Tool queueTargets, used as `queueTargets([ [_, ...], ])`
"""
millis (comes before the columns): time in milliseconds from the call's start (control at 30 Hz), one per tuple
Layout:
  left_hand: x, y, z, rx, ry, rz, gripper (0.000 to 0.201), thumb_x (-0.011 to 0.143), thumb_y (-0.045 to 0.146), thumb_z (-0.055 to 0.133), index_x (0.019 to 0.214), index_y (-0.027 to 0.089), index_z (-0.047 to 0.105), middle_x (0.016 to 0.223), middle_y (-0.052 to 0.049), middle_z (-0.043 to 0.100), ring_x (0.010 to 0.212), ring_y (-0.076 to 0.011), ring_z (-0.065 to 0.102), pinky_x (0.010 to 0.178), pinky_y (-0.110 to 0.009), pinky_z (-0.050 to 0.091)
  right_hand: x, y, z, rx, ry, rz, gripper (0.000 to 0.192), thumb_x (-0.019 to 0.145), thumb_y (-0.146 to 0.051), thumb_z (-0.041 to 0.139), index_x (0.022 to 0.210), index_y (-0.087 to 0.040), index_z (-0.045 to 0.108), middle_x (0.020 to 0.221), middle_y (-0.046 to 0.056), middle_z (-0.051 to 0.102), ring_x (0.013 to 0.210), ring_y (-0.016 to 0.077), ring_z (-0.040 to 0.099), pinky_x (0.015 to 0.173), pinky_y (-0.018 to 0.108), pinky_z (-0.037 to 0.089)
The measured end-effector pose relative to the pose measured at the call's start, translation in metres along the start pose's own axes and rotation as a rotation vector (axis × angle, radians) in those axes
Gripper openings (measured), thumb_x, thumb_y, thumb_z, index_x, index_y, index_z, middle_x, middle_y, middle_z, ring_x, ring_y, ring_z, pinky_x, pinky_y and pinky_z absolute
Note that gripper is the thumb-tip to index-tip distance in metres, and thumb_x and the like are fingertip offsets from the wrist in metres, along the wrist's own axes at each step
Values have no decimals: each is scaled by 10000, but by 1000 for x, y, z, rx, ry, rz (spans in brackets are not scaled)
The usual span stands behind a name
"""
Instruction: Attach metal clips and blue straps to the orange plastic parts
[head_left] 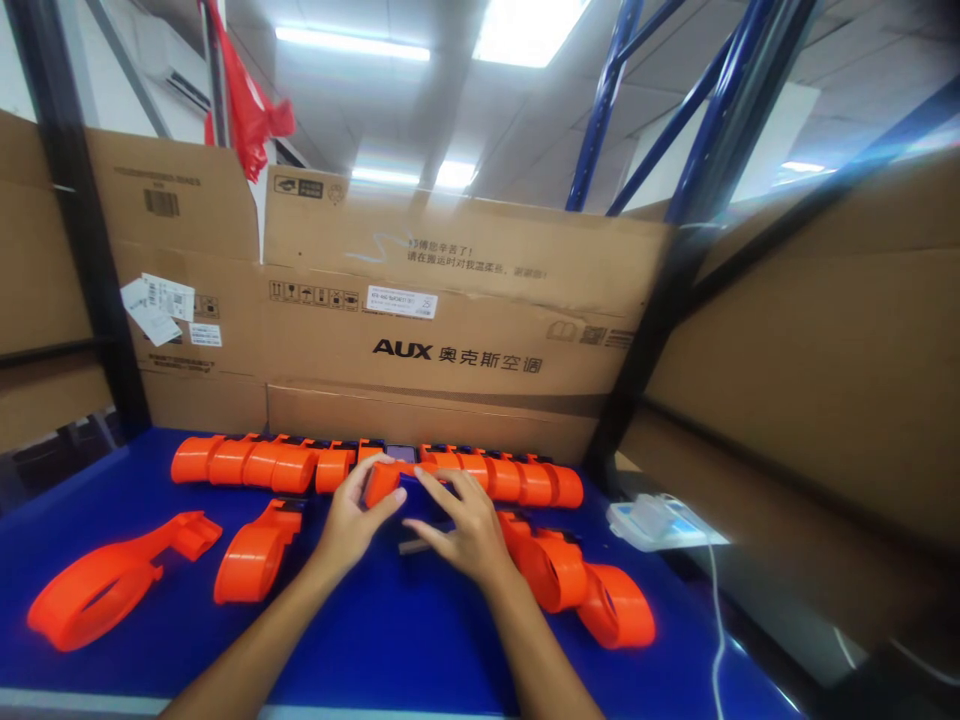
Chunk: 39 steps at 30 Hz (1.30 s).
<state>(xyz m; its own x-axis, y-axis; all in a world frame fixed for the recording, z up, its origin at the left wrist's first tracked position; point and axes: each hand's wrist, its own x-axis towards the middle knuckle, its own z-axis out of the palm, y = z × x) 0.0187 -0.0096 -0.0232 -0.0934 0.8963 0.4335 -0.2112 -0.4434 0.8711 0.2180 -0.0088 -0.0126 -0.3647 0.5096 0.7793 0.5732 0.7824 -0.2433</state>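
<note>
Left hand (358, 520) pinches orange clip (382, 482) | right hand (457, 528) half-open, fingertips on dark part (421, 540) | we'd keep both steady, low over blue worktop (390, 640)

2 bare forearms, left hand (352, 525) and right hand (461, 530) — no sleeves (no rings, gloves).

A blue table (390, 640) carries a row of orange straps (375, 468) along its back edge, loose orange loops (97, 585) left and right, and a white device (660, 522).
</note>
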Motion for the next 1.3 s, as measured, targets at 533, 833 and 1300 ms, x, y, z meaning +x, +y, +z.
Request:
queueTargets([
  [533,-2,3,0,-60,54,-5,383,646,263,849,990,236,681,1020,-44,696,1044,-281,627,1007,-397,420,-1,0,4,-15,-8,-24,684,799,-420,774,1427,-359,512,1192,109,640,1089,320,615,937,509,529],
  [833,-8,5,7,-149,-66,-39,711,708,281,821,1360,291,535,1343,-83,601,1189,-303,587,976,-385,474,1,-6,1,162,57,104,647,788,-387,778,1391,-310,558,1243,103,651,1116,313,630,992,482,507],
  [1300,-15,-10,10,27,-329,-21,642,828,374,721,1395,226,459,1375,-102,587,1256,-307,549,1065,-445,421,-2,7,26,624,229,613,520,960,-611,408,978,-184,704,996,84,730,982,269,643,911,385,492],
])
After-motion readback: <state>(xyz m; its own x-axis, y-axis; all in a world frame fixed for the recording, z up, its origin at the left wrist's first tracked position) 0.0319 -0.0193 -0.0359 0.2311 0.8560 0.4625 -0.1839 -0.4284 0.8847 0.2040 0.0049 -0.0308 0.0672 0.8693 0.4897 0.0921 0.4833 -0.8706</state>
